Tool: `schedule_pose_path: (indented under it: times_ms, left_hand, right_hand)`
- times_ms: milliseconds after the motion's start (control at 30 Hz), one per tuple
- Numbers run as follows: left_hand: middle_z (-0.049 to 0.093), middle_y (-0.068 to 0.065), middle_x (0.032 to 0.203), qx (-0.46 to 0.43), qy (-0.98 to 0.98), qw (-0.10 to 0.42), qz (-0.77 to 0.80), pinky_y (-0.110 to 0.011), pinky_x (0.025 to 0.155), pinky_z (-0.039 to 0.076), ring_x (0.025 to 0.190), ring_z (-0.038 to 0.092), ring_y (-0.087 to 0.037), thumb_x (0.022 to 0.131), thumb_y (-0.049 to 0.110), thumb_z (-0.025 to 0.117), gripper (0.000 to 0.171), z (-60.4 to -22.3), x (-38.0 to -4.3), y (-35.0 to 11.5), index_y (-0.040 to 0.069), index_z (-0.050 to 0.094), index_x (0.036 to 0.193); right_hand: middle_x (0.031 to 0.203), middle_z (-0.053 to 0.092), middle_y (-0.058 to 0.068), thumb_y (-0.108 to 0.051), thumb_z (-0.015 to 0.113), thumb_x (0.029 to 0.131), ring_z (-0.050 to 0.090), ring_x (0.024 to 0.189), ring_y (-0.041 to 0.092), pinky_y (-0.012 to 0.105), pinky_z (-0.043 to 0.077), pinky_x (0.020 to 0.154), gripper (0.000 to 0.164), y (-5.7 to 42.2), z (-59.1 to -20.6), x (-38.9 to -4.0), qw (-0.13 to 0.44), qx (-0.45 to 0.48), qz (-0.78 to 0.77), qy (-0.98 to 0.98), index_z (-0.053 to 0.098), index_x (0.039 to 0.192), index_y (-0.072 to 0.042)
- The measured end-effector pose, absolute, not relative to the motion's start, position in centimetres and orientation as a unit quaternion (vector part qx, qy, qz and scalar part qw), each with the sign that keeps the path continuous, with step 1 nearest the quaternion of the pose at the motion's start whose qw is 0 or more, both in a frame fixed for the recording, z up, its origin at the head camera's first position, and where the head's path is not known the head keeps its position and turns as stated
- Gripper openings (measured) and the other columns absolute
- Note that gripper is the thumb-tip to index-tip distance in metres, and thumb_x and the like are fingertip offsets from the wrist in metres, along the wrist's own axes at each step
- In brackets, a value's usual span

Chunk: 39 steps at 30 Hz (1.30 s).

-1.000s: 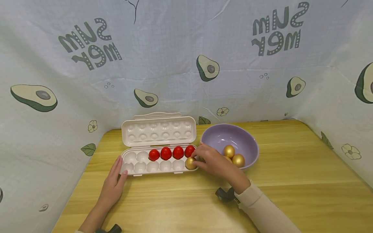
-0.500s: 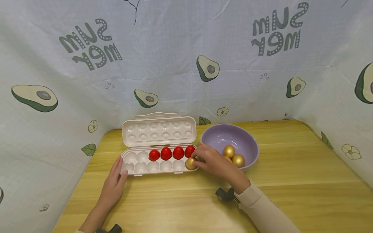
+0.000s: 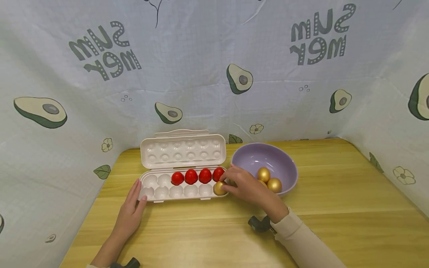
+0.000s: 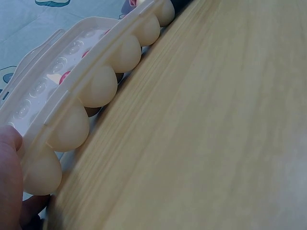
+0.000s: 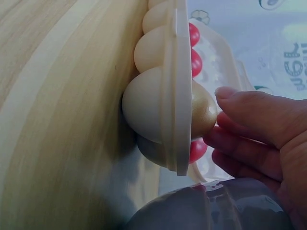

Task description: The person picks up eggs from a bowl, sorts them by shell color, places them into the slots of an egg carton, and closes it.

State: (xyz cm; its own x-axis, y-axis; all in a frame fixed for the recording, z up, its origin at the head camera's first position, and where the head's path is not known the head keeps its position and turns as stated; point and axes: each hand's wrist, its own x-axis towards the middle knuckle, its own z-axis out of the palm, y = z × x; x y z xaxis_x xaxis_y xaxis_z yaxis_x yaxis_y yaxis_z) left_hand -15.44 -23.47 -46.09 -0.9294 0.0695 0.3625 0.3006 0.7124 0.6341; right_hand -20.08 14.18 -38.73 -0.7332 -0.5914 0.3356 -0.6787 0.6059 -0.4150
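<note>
A cream egg carton [image 3: 169, 200] lies on the table with its lid [image 3: 183, 152] raised at the back. Several red eggs [image 3: 191, 176] fill the right part of its back row. In the front row's rightmost cup sits a gold egg [image 3: 219, 188], and my right hand [image 3: 244, 186] has thumb and fingers around it. The right wrist view shows the gold egg [image 5: 203, 111] between thumb and fingertips, low in its cup. My left hand [image 3: 129, 214] rests against the carton's left end, fingers straight, thumb at the front corner. In the left wrist view, the thumb [image 4: 7, 148] touches the rim.
A purple bowl [image 3: 258, 156] stands right of the carton, holding several gold eggs [image 3: 263, 174]; my right forearm partly covers its near side. A patterned cloth [image 3: 201, 74] hangs behind the wooden table [image 3: 201, 234] and along its sides.
</note>
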Motion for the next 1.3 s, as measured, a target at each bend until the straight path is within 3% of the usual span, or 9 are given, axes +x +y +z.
schedule_pose_path:
  times_ms: [100,267,433,833,1300]
  left_hand:
    - [0.017,-0.012,0.148,-0.102,-0.912,0.156,-0.366,-0.011,0.105,0.008,0.135,0.017,-0.026,0.097,0.027,0.041,0.056,-46.1,-15.4,-23.5,0.002,0.02,0.142]
    - [0.018,-0.013,0.148,-0.102,-0.91,0.158,-0.369,-0.011,0.105,0.009,0.135,0.017,-0.027,0.097,0.025,0.041,0.055,-46.1,-15.4,-23.5,0.001,0.02,0.142]
    - [0.018,-0.014,0.148,-0.103,-0.911,0.159,-0.367,-0.012,0.105,0.009,0.134,0.017,-0.028,0.097,0.025,0.041,0.055,-46.0,-15.3,-23.5,0.001,0.02,0.142]
    - [0.018,-0.014,0.148,-0.112,-0.907,0.167,-0.369,-0.009,0.104,0.008,0.134,0.018,-0.03,0.096,0.023,0.042,0.055,-46.2,-15.4,-23.5,0.0,0.021,0.142]
    - [0.018,-0.014,0.148,-0.114,-0.907,0.167,-0.369,-0.009,0.104,0.008,0.134,0.018,-0.03,0.096,0.022,0.042,0.055,-46.1,-15.4,-23.4,0.001,0.021,0.142]
  right_hand:
    - [0.09,0.06,-0.007,-0.024,0.064,0.084,0.054,0.097,0.01,0.026,0.037,0.098,0.011,14.2,-38.7,-20.1,0.083,0.355,0.269,-0.891,0.065,0.092,-0.017]
    - [0.094,0.062,-0.005,-0.02,0.065,0.083,0.056,0.094,0.014,0.025,0.045,0.085,0.016,14.3,-38.7,-20.2,0.113,0.362,0.282,-0.881,0.065,0.097,-0.014]
    - [0.093,0.064,0.0,-0.016,0.068,0.08,0.055,0.078,0.017,0.026,0.047,0.071,0.022,14.6,-38.7,-20.5,0.162,0.385,0.298,-0.859,0.064,0.101,-0.009]
    - [0.099,0.065,0.002,-0.021,0.069,0.08,0.059,0.09,0.018,0.029,0.048,0.081,0.028,15.5,-38.4,-20.8,0.17,0.37,0.328,-0.852,0.065,0.104,-0.008]
    - [0.102,0.065,-0.005,-0.024,0.07,0.079,0.057,0.098,0.01,0.032,0.046,0.085,0.029,17.4,-37.6,-20.6,0.175,0.315,0.302,-0.883,0.066,0.106,-0.016]
